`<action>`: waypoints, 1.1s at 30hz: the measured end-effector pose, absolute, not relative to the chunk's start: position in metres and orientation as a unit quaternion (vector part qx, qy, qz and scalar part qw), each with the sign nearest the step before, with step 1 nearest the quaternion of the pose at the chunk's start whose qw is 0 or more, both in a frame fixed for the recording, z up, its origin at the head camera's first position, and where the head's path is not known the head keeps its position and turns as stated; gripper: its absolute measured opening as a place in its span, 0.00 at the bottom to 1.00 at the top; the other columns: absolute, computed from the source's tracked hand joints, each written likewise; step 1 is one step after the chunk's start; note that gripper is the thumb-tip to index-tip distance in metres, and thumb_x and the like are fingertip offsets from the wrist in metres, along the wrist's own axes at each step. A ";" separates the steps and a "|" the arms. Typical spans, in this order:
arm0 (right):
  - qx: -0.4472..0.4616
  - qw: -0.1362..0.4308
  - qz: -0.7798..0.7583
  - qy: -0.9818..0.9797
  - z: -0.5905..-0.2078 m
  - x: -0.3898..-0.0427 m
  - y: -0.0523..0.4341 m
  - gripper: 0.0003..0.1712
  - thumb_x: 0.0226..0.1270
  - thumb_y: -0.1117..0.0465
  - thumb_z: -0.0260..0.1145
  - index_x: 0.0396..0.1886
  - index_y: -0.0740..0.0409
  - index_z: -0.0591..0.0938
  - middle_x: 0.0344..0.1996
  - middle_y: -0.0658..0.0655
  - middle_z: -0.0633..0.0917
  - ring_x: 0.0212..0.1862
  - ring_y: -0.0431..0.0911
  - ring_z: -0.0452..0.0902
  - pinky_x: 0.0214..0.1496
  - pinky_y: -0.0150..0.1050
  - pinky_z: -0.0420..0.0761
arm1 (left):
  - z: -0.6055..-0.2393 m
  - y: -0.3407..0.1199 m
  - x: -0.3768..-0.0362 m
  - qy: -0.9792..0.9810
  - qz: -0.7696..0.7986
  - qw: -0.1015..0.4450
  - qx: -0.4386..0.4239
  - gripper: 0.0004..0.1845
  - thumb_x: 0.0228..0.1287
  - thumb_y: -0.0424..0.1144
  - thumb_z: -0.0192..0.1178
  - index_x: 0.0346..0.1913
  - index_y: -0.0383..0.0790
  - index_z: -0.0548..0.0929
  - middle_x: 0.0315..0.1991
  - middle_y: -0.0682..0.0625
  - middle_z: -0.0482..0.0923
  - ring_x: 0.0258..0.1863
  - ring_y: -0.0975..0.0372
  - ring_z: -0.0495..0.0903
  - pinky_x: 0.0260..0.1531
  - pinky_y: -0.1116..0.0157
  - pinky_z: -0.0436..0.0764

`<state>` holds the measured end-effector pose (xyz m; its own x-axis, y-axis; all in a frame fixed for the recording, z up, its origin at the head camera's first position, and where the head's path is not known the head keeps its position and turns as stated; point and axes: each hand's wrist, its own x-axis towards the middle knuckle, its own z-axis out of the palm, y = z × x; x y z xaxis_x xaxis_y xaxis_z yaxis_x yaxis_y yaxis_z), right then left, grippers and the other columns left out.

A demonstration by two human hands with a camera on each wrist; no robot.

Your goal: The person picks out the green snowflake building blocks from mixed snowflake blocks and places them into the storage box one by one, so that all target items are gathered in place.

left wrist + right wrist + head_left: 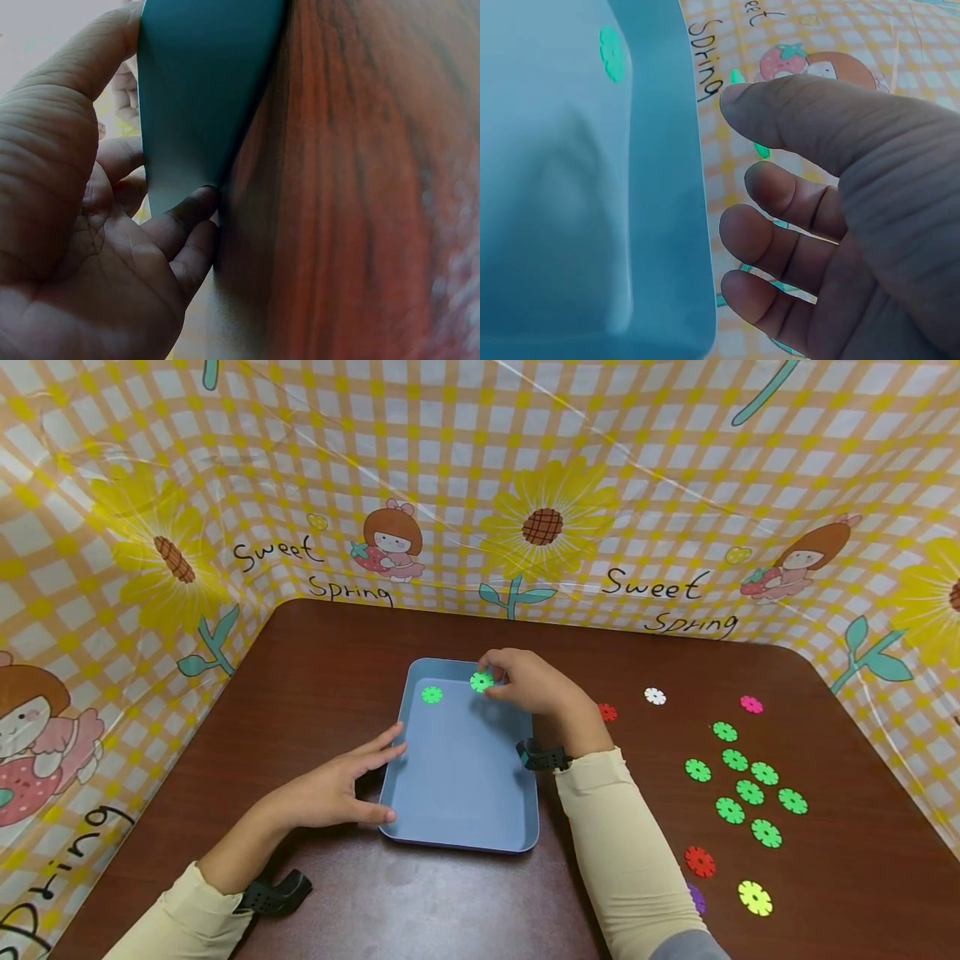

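Observation:
A blue rectangular tray (461, 777) lies on the dark wooden table, and one green notched plastic disc (432, 695) rests inside its far left corner. Over the tray's far end, my right hand (536, 687) pinches a second green notched disc (481, 682) between thumb and fingers. In the right wrist view that held disc (762, 151) is mostly hidden behind the thumb and stands above the tray rim. My left hand (330, 789) is spread along the tray's left side. Its thumb and fingertips touch the tray wall (202, 82) in the left wrist view.
Several green discs (749, 792) lie loose on the right of the table. Around them are red (700, 862), yellow (754, 898), white (655, 696), pink (751, 704) and partly covered purple discs (697, 897). A checkered cloth (450, 427) stands behind the table.

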<state>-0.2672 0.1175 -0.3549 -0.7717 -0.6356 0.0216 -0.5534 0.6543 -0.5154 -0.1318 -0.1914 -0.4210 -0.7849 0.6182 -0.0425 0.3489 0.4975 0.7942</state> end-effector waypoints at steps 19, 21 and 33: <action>-0.347 0.095 -0.249 0.899 -0.370 -0.272 0.080 0.15 0.65 0.62 0.70 0.51 0.56 0.81 0.38 0.56 0.80 0.40 0.48 0.74 0.41 0.42 0.74 | -0.420 -0.191 -0.132 0.845 0.418 0.168 0.288 0.50 0.59 0.52 0.72 0.78 0.39 0.57 0.81 0.54 0.38 0.77 0.55 0.43 0.68 0.44 0.55; -0.351 0.103 -0.247 0.898 -0.371 -0.271 0.076 0.16 0.66 0.62 0.70 0.52 0.57 0.81 0.38 0.56 0.80 0.40 0.48 0.74 0.42 0.41 0.75 | -0.420 -0.191 -0.132 0.846 0.417 0.168 0.287 0.50 0.59 0.53 0.72 0.78 0.40 0.57 0.81 0.55 0.38 0.77 0.56 0.43 0.69 0.44 0.55; -0.364 0.145 -0.237 0.889 -0.385 -0.270 0.056 0.14 0.67 0.62 0.69 0.51 0.56 0.81 0.38 0.53 0.81 0.40 0.46 0.76 0.42 0.39 0.76 | -0.421 -0.192 -0.133 0.847 0.415 0.170 0.285 0.50 0.59 0.51 0.72 0.78 0.39 0.56 0.81 0.55 0.37 0.77 0.55 0.42 0.68 0.44 0.55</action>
<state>-0.2699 0.0565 -0.3849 -0.6933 -0.7155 -0.0861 -0.5775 0.6230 -0.5276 -0.1333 -0.1920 -0.4214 -0.7792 0.6246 -0.0520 0.3415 0.4926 0.8004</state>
